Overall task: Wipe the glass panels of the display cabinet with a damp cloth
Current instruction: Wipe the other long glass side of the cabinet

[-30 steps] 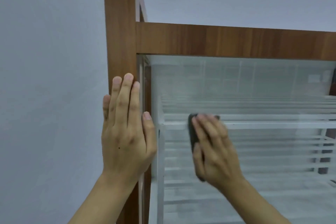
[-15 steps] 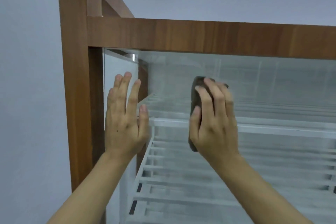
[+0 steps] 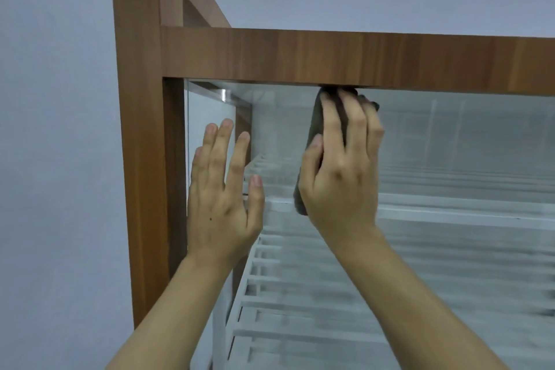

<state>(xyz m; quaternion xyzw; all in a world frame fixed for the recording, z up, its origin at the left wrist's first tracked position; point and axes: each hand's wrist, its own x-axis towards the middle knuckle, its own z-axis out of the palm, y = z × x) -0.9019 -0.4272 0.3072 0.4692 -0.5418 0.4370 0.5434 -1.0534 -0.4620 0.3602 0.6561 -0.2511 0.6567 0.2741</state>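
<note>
Grey wall (image 3: 54, 129) behind wood-framed cabinet (image 3: 330, 54). Right hand (image 3: 339, 177), fingers curled over dark cloth (image 3: 315, 120), presses it on glass panel (image 3: 450, 144), top centre; left hand (image 3: 222, 198) flat, fingers straight, empty. Wiping underway; right-side glass likely left.

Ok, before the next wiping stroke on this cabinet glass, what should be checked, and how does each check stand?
1. Right hand has a grip on the dark cloth: ok.
2. Cloth is pressed to the glass panel: ok.
3. Cloth reaches the top rail: ok.
4. Left hand lies flat on the glass, apart from the cloth: ok.
5. Cloth is damp: cannot tell.
6. Glass below is free of streaks: cannot tell, blurred.
</note>
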